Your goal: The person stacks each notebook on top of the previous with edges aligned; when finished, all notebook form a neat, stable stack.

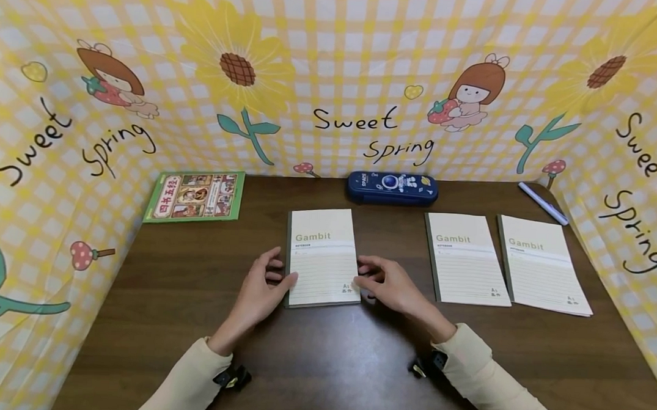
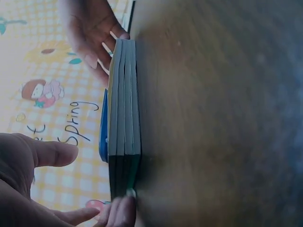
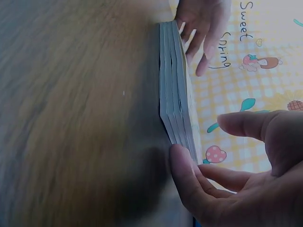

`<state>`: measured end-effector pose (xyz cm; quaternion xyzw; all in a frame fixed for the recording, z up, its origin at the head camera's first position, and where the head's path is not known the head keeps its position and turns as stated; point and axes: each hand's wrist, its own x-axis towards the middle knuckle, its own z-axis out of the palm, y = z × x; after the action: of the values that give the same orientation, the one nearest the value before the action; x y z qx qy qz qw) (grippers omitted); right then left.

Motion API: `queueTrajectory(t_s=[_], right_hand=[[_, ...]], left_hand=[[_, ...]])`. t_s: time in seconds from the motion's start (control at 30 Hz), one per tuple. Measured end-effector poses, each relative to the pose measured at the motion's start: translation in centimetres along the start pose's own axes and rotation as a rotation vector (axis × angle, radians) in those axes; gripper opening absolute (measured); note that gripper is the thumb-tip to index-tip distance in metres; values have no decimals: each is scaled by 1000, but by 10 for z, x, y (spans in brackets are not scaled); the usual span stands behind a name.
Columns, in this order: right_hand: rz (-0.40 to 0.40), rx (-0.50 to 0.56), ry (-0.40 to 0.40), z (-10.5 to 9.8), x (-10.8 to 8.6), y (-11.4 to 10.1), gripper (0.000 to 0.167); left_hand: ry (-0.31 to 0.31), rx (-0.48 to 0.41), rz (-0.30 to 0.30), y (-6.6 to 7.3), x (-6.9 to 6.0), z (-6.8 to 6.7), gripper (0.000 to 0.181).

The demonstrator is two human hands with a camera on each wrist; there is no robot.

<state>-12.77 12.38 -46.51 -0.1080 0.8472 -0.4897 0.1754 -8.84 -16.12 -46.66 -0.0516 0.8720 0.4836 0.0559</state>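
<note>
Cream-covered, lay at the centre of the frame as a stack of notebooks (image 1: pixel 323 260), seemingly almost squared, touched at both sides by left hand (image 1: pixel 264 282) and right hand (image 1: pixel 391 284) with fingers unclamped, thumbs apart, with one notebook (image 1: pixel 466 266) and another notebook (image 1: pixel 546 269) left separate at middle right.

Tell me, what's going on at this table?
A person is handling a stack of Gambit notebooks on the dark wooden table. The left hand touches the stack's left side and the right hand its right side, with fingers against the edges. Two loose notebooks lie to the right. Behind are a blue case and, farther left, a green-bordered book.
</note>
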Motion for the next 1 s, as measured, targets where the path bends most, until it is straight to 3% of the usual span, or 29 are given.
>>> queueTrajectory(t_s=[0.27, 0.43, 0.63, 1.0], right_hand=[[-69, -147, 32, -17, -15, 13, 54], [-105, -210, 110, -27, -26, 25, 52], [-162, -241, 170, -38, -40, 38, 51], [-178, -249, 266, -61, -67, 50, 46]], left_hand=[[65, 200, 216, 11, -5, 11, 55], [48, 279, 331, 20, -7, 22, 47], [-22, 360, 472, 30, -5, 37, 45], [-260, 413, 649, 53, 5, 70, 48]])
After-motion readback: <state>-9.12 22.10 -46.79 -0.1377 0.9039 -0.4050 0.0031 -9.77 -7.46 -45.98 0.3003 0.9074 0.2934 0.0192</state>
